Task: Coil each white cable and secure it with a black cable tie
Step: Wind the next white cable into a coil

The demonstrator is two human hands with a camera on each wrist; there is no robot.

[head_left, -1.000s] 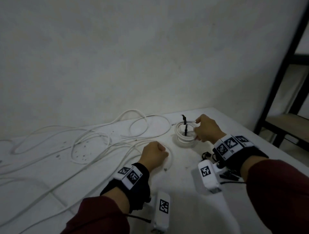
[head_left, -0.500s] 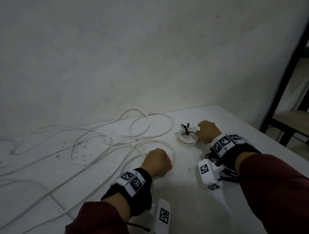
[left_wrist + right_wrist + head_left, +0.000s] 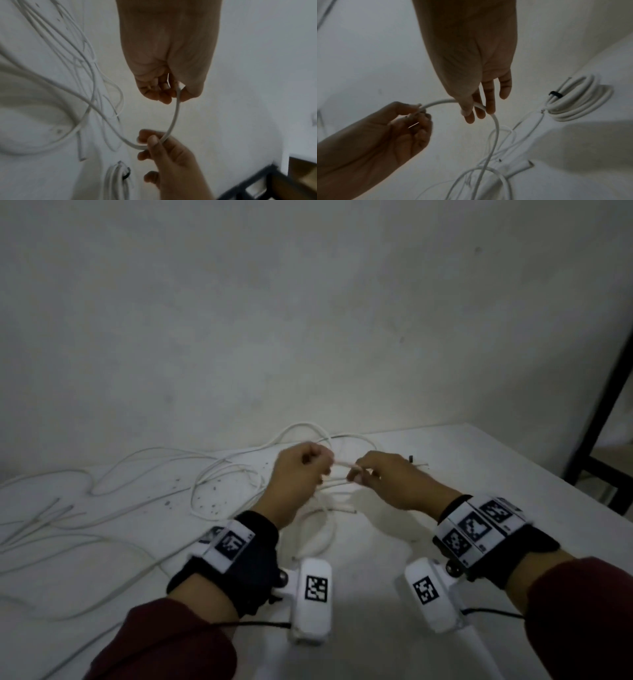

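Observation:
A loose white cable (image 3: 342, 463) runs between my two hands above the white table (image 3: 479, 474). My left hand (image 3: 323, 465) pinches it close to its end, as the left wrist view shows at the cable (image 3: 176, 112) below the left hand (image 3: 173, 97). My right hand (image 3: 356, 475) pinches the same cable a short way along, between thumb and fingers (image 3: 479, 109). The cable (image 3: 495, 128) hangs from there down to the table. A finished white coil (image 3: 573, 102) with a black cable tie (image 3: 555, 94) lies beyond my right hand, mostly hidden in the head view.
Several loose white cables (image 3: 219, 470) sprawl in loops over the left and middle of the table. A pale wall stands right behind the table. A dark metal frame (image 3: 603, 419) stands off the table's right edge.
My right hand let go of the tied coil and moved left. Both hands rose off the table and now hold one loose cable between them.

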